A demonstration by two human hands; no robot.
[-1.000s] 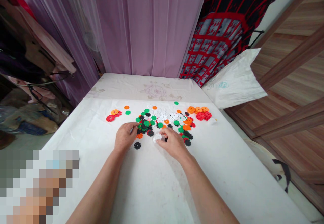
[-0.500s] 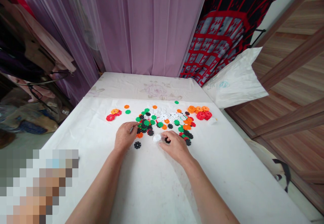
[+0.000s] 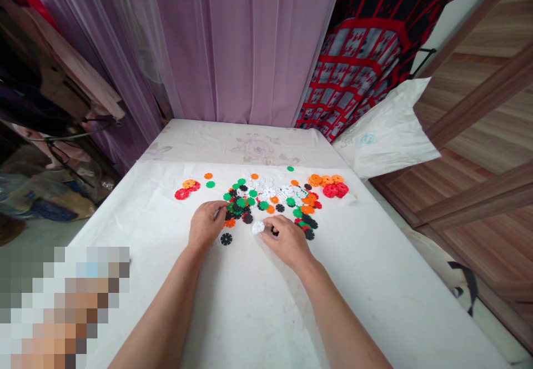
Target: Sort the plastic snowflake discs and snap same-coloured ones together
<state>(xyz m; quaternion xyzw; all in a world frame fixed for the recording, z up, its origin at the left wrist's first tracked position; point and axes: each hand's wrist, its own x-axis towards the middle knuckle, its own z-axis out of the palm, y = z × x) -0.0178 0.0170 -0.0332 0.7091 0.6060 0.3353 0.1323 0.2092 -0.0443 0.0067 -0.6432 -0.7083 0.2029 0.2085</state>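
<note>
A mixed heap of notched plastic discs lies on the white-covered table, with green discs, black discs and white discs among them. At the left edge of the heap is my left hand, its fingers curled and pressed together; what they hold, if anything, is hidden. My right hand pinches a white disc between thumb and fingertips, in front of the heap. One black disc shows partly under that hand, and another black disc lies between both hands.
Joined red and orange pieces sit in a right-hand cluster and a smaller left-hand cluster. A white plastic bag is at the table's right edge. Behind hangs a purple curtain; a wooden door stands right.
The right hand's fingers have closed on the white disc and shifted very slightly left. My left hand and the heap look the same.
</note>
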